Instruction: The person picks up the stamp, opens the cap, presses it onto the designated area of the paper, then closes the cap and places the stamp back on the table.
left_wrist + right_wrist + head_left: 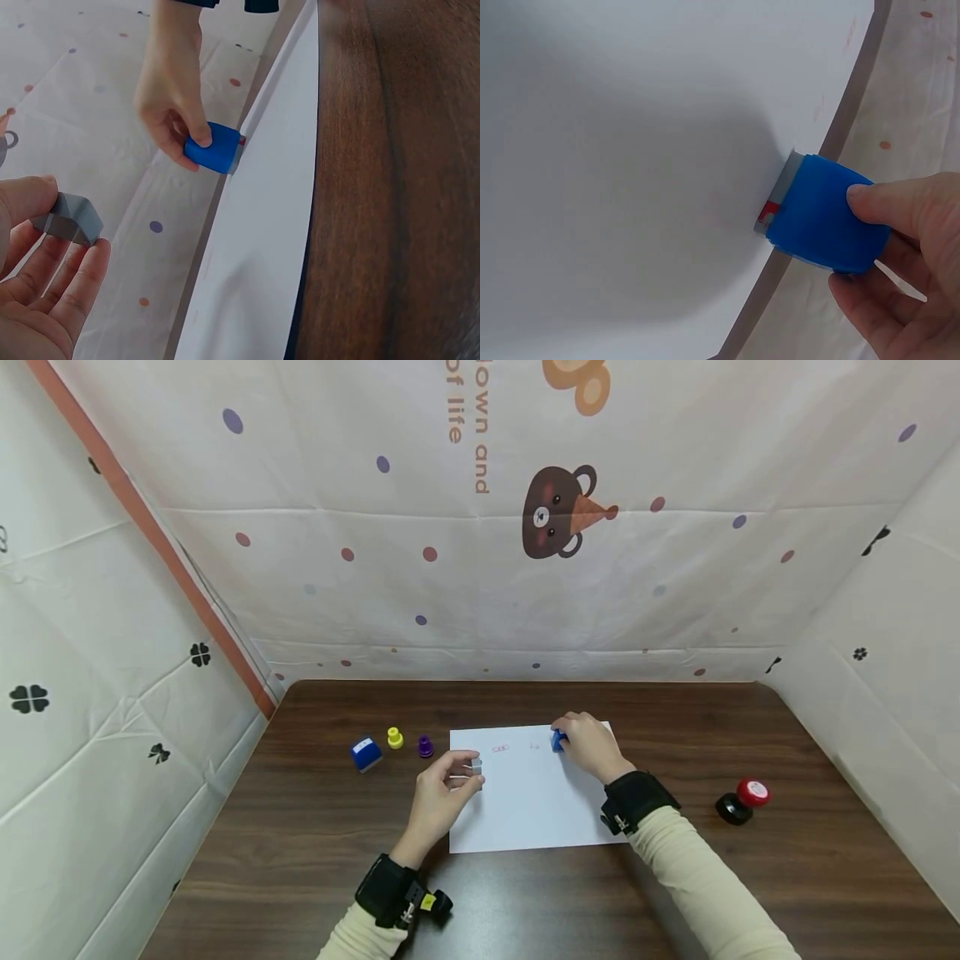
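Observation:
A sheet of white paper [517,810] lies on the table with faint reddish printed marks [500,748] near its far edge. My right hand [588,743] pinches a blue stamp [825,214] between thumb and fingers over the paper's far right part. The stamp's grey base, with a red patch on it, faces the sheet; whether it touches cannot be told. Over the paper's left edge my left hand [442,789] holds a small grey cap [75,217] between thumb and fingertips, lifted off the sheet.
Left of the paper stand a blue stamp with a white label [366,754], a small yellow stamp [395,738] and a small purple stamp [425,747]. A round red piece [753,792] leans by a black one [733,808] at right. Patterned cloth [480,593] encloses the wooden table [337,868].

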`<state>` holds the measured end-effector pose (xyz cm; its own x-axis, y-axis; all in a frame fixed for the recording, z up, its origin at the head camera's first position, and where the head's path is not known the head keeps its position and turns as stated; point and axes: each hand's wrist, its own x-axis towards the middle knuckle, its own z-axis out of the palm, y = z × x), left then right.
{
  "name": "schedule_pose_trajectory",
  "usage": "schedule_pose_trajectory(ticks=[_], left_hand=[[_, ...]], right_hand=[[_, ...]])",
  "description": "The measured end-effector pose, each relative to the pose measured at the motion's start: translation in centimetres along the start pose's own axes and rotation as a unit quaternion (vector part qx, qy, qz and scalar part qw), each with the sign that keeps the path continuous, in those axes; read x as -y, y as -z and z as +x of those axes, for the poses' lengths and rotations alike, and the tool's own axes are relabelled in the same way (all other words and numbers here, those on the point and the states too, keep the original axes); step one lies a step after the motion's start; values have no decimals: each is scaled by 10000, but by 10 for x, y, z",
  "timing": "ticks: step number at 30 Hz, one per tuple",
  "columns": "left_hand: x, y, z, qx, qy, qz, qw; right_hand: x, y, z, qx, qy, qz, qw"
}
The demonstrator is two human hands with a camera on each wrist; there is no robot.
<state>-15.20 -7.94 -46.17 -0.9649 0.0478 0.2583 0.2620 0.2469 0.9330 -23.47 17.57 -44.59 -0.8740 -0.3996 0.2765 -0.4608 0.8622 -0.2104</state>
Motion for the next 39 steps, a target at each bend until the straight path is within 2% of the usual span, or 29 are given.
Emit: schedule_pose_trajectory(ticks=[11,19,29,31,39], left_hand=[[2,-2,0,3,61,47,10000],[3,-2,-2,20,96,58,9999],[0,-2,-5,16,95,0,10000],[5,-3,-3,5,79,3,10000],[4,-4,-3,2,81,-21,10000]], right_hand=[[-1,-2,-1,-65,-165,44,9998],[3,-3,-1,131,-398,26,9991],[3,2,4,346,-459,54,9983],[3,2,4,360,-488,67,9981],[2,2,3,295,-522,39,9982]])
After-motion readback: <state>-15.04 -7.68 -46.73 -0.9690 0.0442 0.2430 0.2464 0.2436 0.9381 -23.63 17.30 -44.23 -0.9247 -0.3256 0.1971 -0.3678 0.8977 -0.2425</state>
